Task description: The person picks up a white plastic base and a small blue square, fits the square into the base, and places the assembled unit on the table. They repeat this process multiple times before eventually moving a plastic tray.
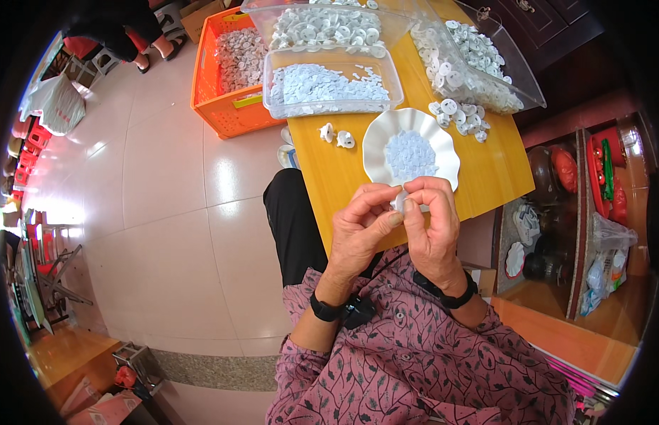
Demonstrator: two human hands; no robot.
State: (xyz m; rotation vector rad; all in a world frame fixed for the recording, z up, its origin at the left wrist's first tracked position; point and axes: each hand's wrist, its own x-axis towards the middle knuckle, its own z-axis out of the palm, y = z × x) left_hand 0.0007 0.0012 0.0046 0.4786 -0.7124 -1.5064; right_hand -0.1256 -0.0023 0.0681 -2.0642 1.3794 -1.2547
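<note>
Fingertips of my left hand (pixel 361 225) and my right hand (pixel 434 223) meet around a small white round plastic part (pixel 398 202). Both hands are pinched closed on it, and the fingers hide much of its shape. Just beyond them stands a white scalloped plate (pixel 375 152) holding a heap of small pale blue pieces (pixel 412 154). Two white plastic parts (pixel 336 135) lie on the yellow wooden table (pixel 319 177) left of the plate. A loose pile of similar white parts (pixel 463 117) sits to its right.
A clear tub (pixel 333 110) of pale blue pieces stands at the back, beneath another bin (pixel 329 28) of white parts. An orange crate (pixel 216 117) is left of the table. At right are a tilted clear bin (pixel 528 81) and shelves (pixel 581 219). Another person's legs (pixel 124 35) show far left.
</note>
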